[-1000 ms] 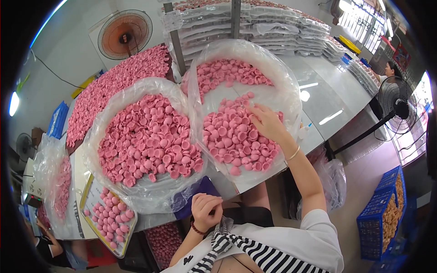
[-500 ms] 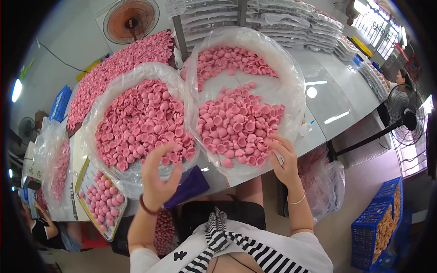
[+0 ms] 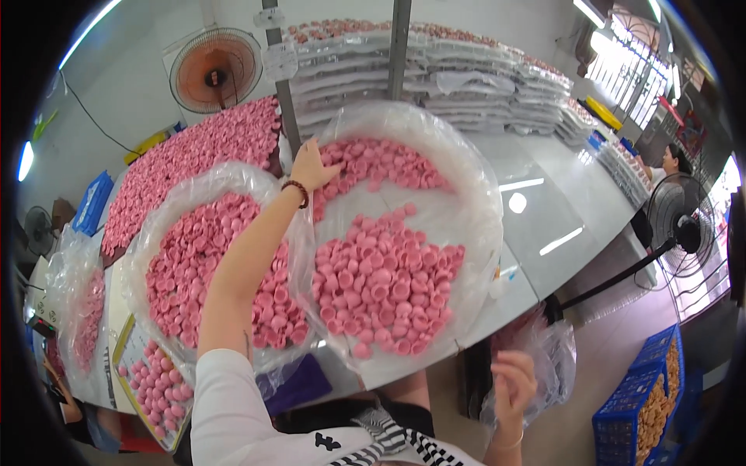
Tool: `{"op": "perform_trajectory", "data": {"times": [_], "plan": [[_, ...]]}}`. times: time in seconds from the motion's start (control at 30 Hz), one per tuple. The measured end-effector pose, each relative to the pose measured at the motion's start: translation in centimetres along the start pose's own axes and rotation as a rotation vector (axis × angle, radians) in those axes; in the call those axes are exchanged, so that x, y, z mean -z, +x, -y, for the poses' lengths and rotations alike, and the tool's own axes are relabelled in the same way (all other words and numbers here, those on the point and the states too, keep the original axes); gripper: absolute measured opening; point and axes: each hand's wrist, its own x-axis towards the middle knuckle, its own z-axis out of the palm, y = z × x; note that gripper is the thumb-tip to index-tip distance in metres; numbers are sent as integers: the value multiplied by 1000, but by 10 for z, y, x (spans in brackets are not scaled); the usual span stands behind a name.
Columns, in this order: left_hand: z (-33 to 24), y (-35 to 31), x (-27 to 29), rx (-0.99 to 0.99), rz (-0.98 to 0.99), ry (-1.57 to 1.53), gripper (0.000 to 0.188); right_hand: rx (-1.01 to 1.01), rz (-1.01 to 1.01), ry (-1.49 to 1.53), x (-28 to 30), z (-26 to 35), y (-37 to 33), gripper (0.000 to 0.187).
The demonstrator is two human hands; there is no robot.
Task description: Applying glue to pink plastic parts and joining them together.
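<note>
- The left hand (image 3: 309, 166) hides whatever its palm covers; whether the fingers pinch a cap cannot be told.
- The right hand (image 3: 513, 382) sits low beside the counter (image 3: 544, 210) edge, partly cut off by the picture's lower rim; its palm side is hard to read.
- The pink caps (image 3: 381, 283) lie heaped in a clear bag (image 3: 474, 194) on the counter; a second clump lies at the bag's far side, right under the left hand's fingertips.
- Left grip: fingers spread loosely, resting on the far caps at the bag's rim.
- Right grip: fingers half curled, nothing seen in it, well apart from the caps and near a crumpled bag (image 3: 556, 357) hanging below the counter.
- A second bag of caps (image 3: 190, 264) lies under the left forearm.
</note>
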Motion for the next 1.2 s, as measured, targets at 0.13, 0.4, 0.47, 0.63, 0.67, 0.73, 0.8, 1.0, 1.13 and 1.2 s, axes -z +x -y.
{"op": "perform_trajectory", "data": {"times": [0.13, 0.4, 0.47, 0.63, 0.67, 0.73, 0.8, 1.0, 1.13, 1.2], "plan": [[16, 43, -38, 243, 75, 140, 102, -107, -58, -114, 7, -8, -26, 11], [62, 80, -41, 246, -18, 110, 35, -459, -105, -36, 17, 6, -36, 12], [39, 86, -29, 36, -156, -55, 30, -389, 24, -105, 24, 7, -17, 10], [-72, 81, 8, -187, -112, -273, 26, 72, 138, -107, 19, 4, 51, 11], [-83, 77, 18, -167, -96, -286, 26, 160, 182, -114, 15, 13, 67, 11], [-94, 64, 32, -198, -90, -354, 26, 306, 266, -151, 5, 23, 95, 14], [-97, 54, 43, -223, -103, -317, 25, 386, 323, -226, -9, 34, 129, 23], [-126, 27, 58, -259, -52, -309, 22, 210, 264, -615, -47, -40, 261, 101], [-105, 22, 64, -185, -24, -293, 21, -106, 317, -784, -111, -120, 337, 127], [-84, 12, 75, -189, -64, -286, 15, -118, 371, -767, -154, -135, 349, 120]]}}
